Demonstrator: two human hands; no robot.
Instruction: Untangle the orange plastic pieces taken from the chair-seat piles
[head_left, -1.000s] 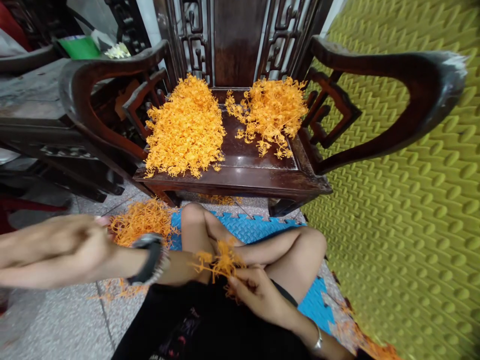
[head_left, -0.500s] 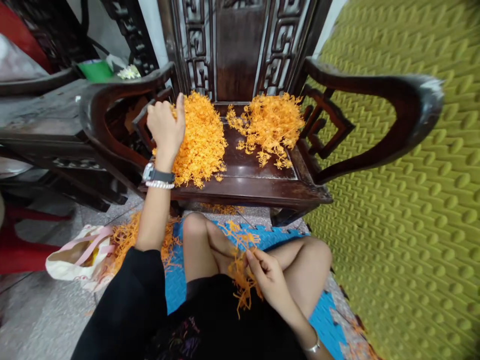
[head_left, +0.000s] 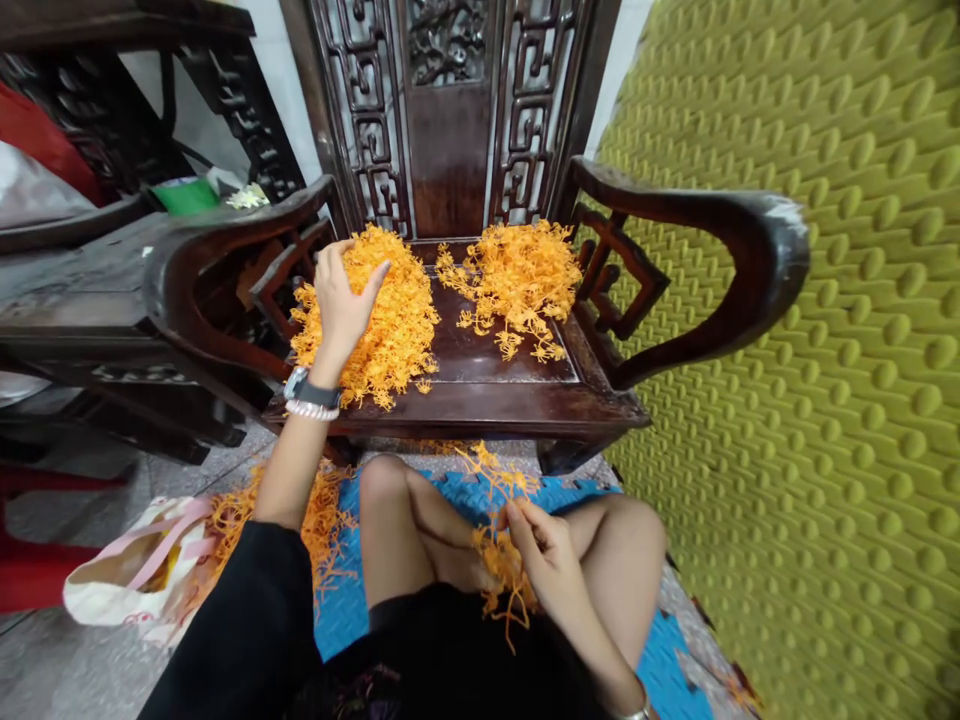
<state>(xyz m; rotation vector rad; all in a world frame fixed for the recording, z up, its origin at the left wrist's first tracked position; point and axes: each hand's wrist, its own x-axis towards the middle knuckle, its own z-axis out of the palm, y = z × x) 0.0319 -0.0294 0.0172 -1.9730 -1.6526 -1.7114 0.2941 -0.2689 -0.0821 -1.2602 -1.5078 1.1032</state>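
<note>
While the left hand (head_left: 345, 308) gapes, thumb wide, over the orange pile (head_left: 401, 325) at ten o'clock, the right hand (head_left: 553, 568) pinches an orange sprig (head_left: 504, 562) at six, probably light, fragile, best held mid-length.

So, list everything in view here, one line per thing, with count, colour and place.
Carved armchair: one, dark brown, ahead
Sprig heaps: two, orange, on its seat
Sprig bunch: one, orange, in right hand
Strand heap: one, orange, floor, left
Tote bag: one, white with pink handles, floor, left
Foam mat: one, blue, under legs
Bumpy sheet: one, yellow-green, right
Table: one, dark, left
Green item: one, on table, unclear
Blossom: one, white, beside it
Red object: one, left edge, cropped
Watch: one, dark strap, left wrist
Left hand: one, bare, at left heap, fingers spread
Right hand: one, bare, above lap
Legs: two, bare, crossed
</note>
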